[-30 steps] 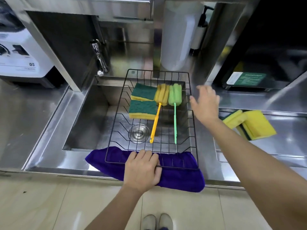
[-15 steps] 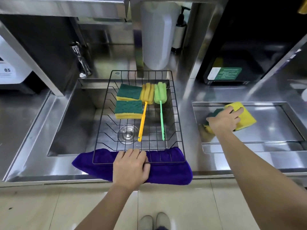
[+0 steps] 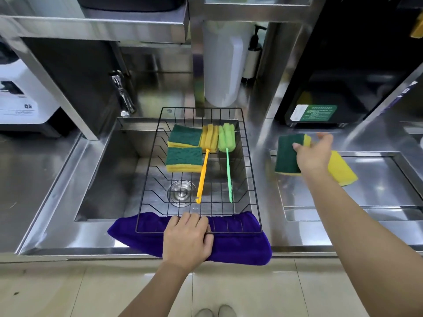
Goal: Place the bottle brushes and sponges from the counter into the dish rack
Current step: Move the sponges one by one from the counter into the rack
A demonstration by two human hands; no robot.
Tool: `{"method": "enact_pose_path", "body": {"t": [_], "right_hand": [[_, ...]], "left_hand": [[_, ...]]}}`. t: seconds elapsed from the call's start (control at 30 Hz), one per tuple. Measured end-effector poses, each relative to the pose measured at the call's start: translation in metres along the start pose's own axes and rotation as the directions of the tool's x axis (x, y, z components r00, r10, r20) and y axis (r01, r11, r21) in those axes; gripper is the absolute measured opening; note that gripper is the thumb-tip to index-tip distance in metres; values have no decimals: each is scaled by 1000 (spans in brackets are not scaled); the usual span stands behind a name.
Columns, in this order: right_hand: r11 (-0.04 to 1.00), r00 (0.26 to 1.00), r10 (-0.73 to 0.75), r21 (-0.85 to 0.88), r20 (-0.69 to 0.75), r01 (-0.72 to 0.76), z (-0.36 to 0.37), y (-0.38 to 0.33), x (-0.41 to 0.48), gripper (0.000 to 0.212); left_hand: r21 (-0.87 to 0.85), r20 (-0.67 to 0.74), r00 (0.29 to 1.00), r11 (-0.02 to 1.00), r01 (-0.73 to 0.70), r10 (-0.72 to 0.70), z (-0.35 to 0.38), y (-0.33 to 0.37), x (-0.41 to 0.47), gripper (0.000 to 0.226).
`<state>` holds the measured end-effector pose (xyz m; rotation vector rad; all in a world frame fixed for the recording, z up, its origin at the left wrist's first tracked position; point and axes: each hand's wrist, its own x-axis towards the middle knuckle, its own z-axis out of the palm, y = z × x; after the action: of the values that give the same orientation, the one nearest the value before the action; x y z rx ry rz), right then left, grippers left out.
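Observation:
A black wire dish rack [image 3: 255, 179] spans the sink. At its far end lie two green-topped yellow sponges [image 3: 184, 159], a yellow bottle brush [image 3: 202, 175] and a green bottle brush [image 3: 228, 170]. My left hand [image 3: 187, 239] grips the rack's near rim. My right hand [image 3: 313, 154] holds a green-and-yellow sponge [image 3: 287, 154] lifted above the counter right of the rack, green face toward me. Another sponge [image 3: 341, 170], yellow side up, lies on the recessed counter tray beneath my hand.
A purple cloth [image 3: 240, 243] lies under the rack's near edge. The sink drain [image 3: 182, 195] shows through the wires. A faucet [image 3: 123, 97] stands at the back left, a white container [image 3: 223, 69] and a pump bottle [image 3: 251, 58] behind the rack.
My right hand reached right to the counter sponges, closed on one and lifted it leftward. My left hand stayed on the rack rim.

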<state>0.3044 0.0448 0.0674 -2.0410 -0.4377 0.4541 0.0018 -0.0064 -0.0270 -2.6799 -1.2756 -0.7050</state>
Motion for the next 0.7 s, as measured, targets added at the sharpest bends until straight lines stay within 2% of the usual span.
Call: {"method": "enact_pose_path", "body": {"t": [0.1,0.17,0.3,0.5,0.6,0.7], "right_hand": [[977,988,-127,180,82,111,15,-24,-12,45],[946,965,-194,296,178,135,25,-39,-24,47],[915,858,-234,401,456,36,52,-56,-53,53],[957,636,-113,257,763,-138,107,-42,-89,68],[973,532,-87,187,842,-137,130,-31,-104,65],[978,479,-65,152,875,-143,150,-21,-115,60]], "left_hand": [[-9,7,1000,1000,7,-7,1,0,0,16],[-19,9,1000,1000,9,-9,2,0,0,15],[-28,6,1000,1000,13,-13,1,0,-1,14],[-19,24,999,1000,25,-24,-1,2,0,12],[-22,34,999,999,30,-29,-2,3,1,11],[-28,50,998,999,36,-35,-2,3,0,10]]}}
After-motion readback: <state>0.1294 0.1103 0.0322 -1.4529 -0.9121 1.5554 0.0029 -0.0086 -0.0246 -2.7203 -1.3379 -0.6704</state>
